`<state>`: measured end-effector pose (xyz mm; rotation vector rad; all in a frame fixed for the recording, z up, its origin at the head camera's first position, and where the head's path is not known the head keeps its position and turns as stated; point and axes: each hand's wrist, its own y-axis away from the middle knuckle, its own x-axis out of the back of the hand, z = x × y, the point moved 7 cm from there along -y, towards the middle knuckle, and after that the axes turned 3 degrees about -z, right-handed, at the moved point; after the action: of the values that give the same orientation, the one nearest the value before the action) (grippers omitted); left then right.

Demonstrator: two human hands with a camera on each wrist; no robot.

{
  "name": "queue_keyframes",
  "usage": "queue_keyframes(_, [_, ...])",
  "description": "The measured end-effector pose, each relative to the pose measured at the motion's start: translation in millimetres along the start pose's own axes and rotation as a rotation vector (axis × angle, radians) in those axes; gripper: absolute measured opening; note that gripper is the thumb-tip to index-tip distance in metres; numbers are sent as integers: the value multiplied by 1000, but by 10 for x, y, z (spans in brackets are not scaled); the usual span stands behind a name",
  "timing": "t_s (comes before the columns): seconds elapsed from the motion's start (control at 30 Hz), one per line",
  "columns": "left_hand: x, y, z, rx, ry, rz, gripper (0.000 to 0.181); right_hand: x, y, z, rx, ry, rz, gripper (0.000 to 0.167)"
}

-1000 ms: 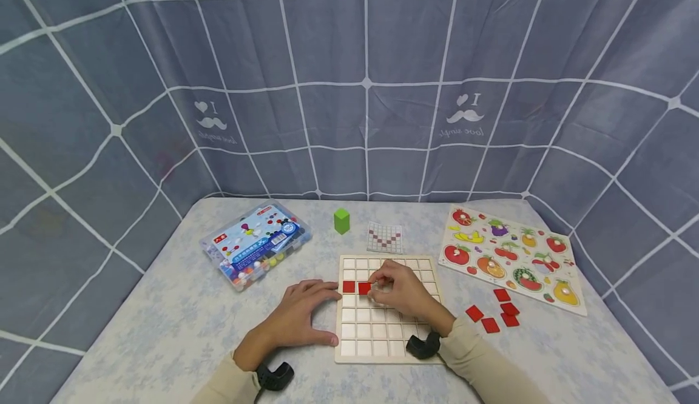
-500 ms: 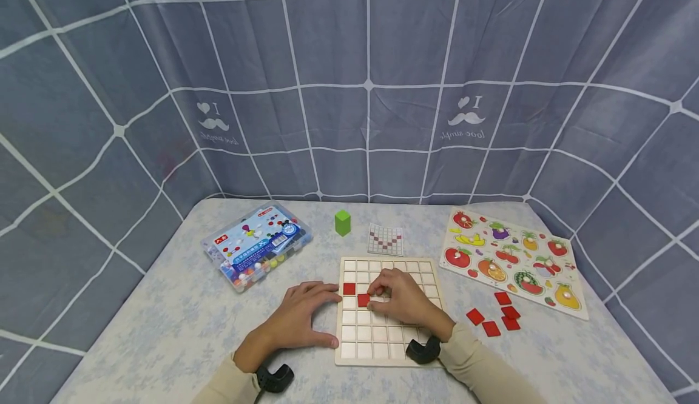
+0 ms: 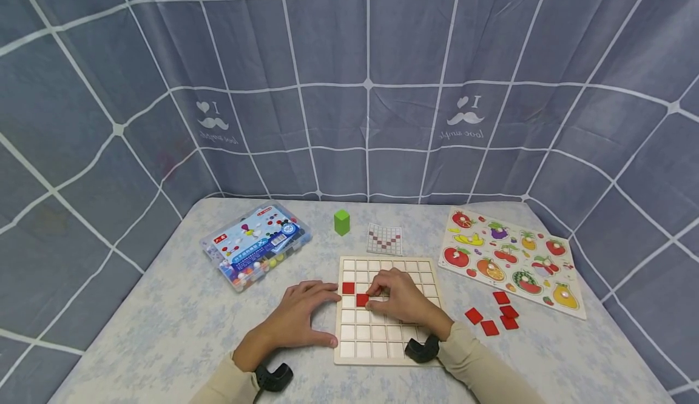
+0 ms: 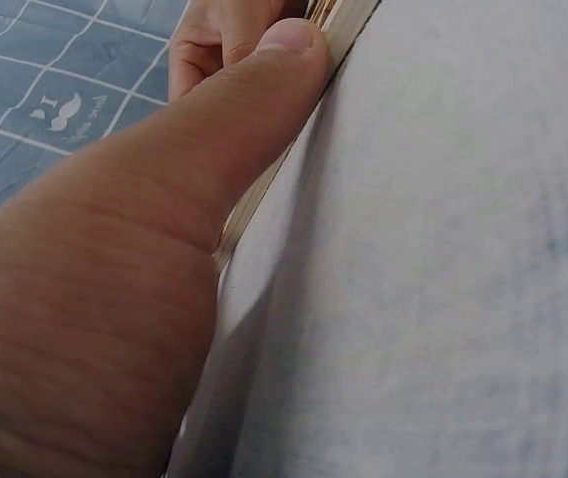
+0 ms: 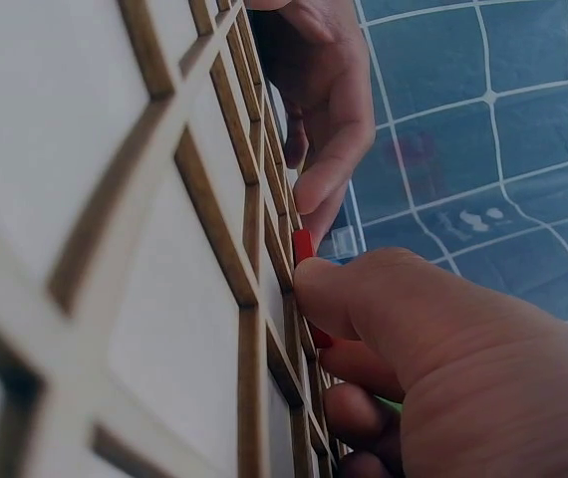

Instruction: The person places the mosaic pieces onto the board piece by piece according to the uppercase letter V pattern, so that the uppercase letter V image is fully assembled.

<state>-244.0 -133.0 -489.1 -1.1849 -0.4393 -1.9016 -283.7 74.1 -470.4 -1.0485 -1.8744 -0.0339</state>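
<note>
A wooden grid board (image 3: 363, 332) lies on the table between the hands. One red square tile (image 3: 348, 288) sits in a cell of its leftmost column. My right hand (image 3: 401, 298) reaches over the board and pinches a second red tile (image 3: 361, 299) between thumb and fingers, one column to the right and one row nearer. In the right wrist view that tile (image 5: 304, 245) stands at the grid, partly hidden by the thumb. My left hand (image 3: 295, 316) touches the board's left edge with fingers and thumb spread; the thumb (image 4: 289, 50) is against the edge in the left wrist view.
Several loose red tiles (image 3: 474, 315) lie right of the board. Behind it are a small grid pattern card (image 3: 384, 239) and a green block (image 3: 341, 222). A clear box of coloured pieces (image 3: 256, 243) is back left, a fruit puzzle board (image 3: 510, 287) back right.
The right hand has brought the pinched red tile one row nearer, from beside the first tile to diagonally below it. The left hand has stayed at the board's edge.
</note>
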Motion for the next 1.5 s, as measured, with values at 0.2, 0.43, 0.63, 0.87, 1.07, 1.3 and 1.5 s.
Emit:
queue_keyframes(0.2, [-7, 0, -7, 3, 1, -2, 77, -8, -4, 5, -35, -17, -27, 19])
queue_keyframes(0.43, [-8, -4, -13, 11, 1, -8, 78, -21, 6, 39, -60, -27, -50, 18])
queue_keyframes(0.63, [-2, -4, -1, 7, 3, -8, 78, -18, 16, 49, -78, -38, -62, 17])
queue_keyframes(0.87, [-7, -4, -9, 6, -1, -10, 77, -4, -6, -68, 36, 105, -98, 5])
queue_keyframes(1.07, [-17, -12, -18, 5, -5, -12, 77, -4, -10, -78, 15, 141, -151, 8])
queue_keyframes(1.3, [19, -19, -5, 11, -19, -19, 79, 40, 17, -49, -83, 49, -267, 22])
queue_keyframes(1.5, [68, -85, 34, -29, -52, -30, 76, 334, 254, 60, -95, -93, -241, 28])
